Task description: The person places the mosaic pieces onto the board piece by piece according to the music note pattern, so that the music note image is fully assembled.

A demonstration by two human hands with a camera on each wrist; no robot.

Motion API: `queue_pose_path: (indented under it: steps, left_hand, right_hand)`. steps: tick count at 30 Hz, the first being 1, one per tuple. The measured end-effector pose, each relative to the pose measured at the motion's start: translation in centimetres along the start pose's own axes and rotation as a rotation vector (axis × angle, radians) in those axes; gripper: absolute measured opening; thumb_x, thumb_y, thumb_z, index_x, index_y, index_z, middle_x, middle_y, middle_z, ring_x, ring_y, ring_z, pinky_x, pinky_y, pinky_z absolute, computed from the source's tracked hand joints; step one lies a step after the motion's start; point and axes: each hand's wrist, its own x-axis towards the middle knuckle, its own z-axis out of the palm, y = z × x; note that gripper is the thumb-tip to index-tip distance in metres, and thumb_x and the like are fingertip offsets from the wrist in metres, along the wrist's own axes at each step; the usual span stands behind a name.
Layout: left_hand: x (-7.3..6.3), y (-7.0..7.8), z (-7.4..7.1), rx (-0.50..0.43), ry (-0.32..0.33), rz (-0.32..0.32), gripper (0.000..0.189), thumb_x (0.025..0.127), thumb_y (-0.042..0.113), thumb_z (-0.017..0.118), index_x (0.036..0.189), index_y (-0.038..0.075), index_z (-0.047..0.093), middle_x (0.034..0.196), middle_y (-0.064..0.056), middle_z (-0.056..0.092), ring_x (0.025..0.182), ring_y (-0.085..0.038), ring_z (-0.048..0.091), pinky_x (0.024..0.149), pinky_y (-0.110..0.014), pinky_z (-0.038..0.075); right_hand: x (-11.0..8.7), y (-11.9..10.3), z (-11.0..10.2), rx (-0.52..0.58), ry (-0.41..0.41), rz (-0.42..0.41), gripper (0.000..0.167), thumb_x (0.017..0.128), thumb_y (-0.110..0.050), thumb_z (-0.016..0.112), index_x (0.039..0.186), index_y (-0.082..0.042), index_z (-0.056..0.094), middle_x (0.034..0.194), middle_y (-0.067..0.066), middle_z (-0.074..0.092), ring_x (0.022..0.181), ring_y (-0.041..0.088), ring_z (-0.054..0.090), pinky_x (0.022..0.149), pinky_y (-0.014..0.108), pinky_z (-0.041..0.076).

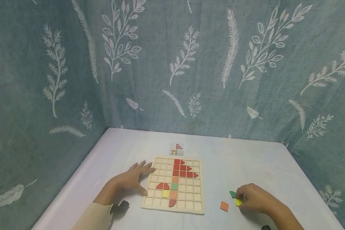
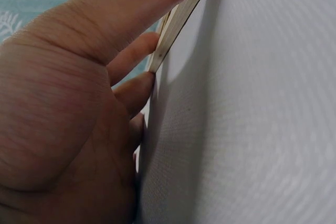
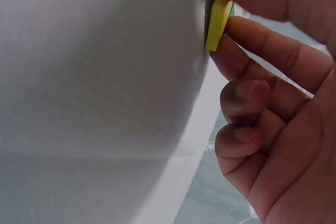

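Note:
A wooden grid board (image 1: 189, 198) lies on the table with red, orange, green and yellow pieces in some of its cells. My left hand (image 1: 133, 179) rests at the board's left edge, fingers spread; in the left wrist view the fingertips touch the board's wooden side (image 2: 173, 35). Right of the board, my right hand (image 1: 256, 198) holds a yellow tile (image 3: 218, 22) at the tabletop between thumb and fingers. Beside that tile lies a green piece (image 1: 232, 194), partly behind the fingers. An orange square tile (image 1: 224, 206) lies nearer the board.
Behind the board lies a small pattern card (image 1: 176, 149) with a printed coloured grid. White cloth (image 1: 247, 159) covers the table. Leaf-patterned blue-green fabric (image 1: 207, 64) hangs behind it and along the left side.

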Motion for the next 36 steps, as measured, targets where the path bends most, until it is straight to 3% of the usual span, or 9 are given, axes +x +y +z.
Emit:
queue_pose_path:
  steps: [4,10,13,18,25,30,36]
  left_hand:
    - [-0.2,0.0,0.1,-0.018,0.006,0.003,0.108,0.053,0.058,0.086,0.147,0.023,0.045,0.159,-0.008,0.024,0.147,-0.033,0.002,0.115,-0.056,-0.004]
    - [-0.1,-0.2,0.6,-0.034,-0.010,-0.015,0.108,0.052,0.058,0.085,0.147,0.026,0.045,0.159,-0.005,0.023,0.148,-0.031,0.001,0.116,-0.055,-0.004]
    - [0.0,-0.2,0.9,-0.025,-0.011,-0.015,0.108,0.052,0.059,0.085,0.147,0.027,0.045,0.159,-0.004,0.024,0.148,-0.030,0.001,0.116,-0.054,-0.003]
    - [0.1,-0.1,0.7,-0.013,-0.002,-0.009,0.108,0.052,0.060,0.084,0.147,0.026,0.045,0.159,-0.004,0.025,0.148,-0.031,0.002,0.116,-0.054,-0.002]
    - [-0.3,-0.1,0.1,0.004,-0.001,-0.018,0.109,0.052,0.060,0.084,0.147,0.025,0.044,0.159,-0.004,0.024,0.148,-0.031,0.002,0.116,-0.053,-0.003]
    - [-0.3,-0.2,-0.3,0.013,0.020,0.011,0.107,0.054,0.058,0.085,0.147,0.023,0.045,0.159,-0.007,0.025,0.148,-0.032,0.003,0.116,-0.053,-0.002]
    - [-0.1,-0.2,-0.1,0.025,-0.006,0.039,0.107,0.055,0.060,0.084,0.148,0.023,0.043,0.159,-0.008,0.023,0.148,-0.032,0.002,0.117,-0.052,-0.002]
  right_hand:
    - [0.1,-0.2,0.1,0.023,-0.004,-0.017,0.023,0.068,-0.015,0.085,0.086,-0.019,0.070,0.087,-0.009,0.064,0.079,0.016,0.051,0.075,0.042,0.050]
    - [0.7,-0.2,0.3,0.006,0.012,-0.226,0.019,0.069,-0.020,0.081,0.085,-0.021,0.070,0.085,-0.014,0.062,0.075,0.011,0.051,0.067,0.036,0.048]
    - [1.2,-0.7,0.5,-0.010,0.024,-0.281,0.019,0.069,-0.022,0.080,0.084,-0.023,0.069,0.080,-0.017,0.058,0.074,0.008,0.049,0.065,0.032,0.046]
    - [2.5,-2.9,0.6,-0.007,0.038,-0.293,0.019,0.069,-0.022,0.081,0.084,-0.022,0.070,0.080,-0.019,0.059,0.072,0.008,0.050,0.063,0.031,0.047]
    - [4.2,-6.4,0.6,-0.065,0.034,-0.312,0.018,0.070,-0.021,0.082,0.085,-0.022,0.073,0.082,-0.019,0.060,0.078,0.007,0.055,0.072,0.036,0.052]
    - [5.4,-8.8,0.9,-0.086,0.040,-0.378,0.018,0.071,-0.022,0.082,0.088,-0.020,0.075,0.084,-0.020,0.060,0.080,0.006,0.054,0.074,0.035,0.052]
    - [6.4,-11.3,2.1,-0.077,0.031,-0.441,0.021,0.071,-0.025,0.081,0.091,-0.022,0.075,0.086,-0.020,0.060,0.078,0.005,0.052,0.076,0.034,0.051]
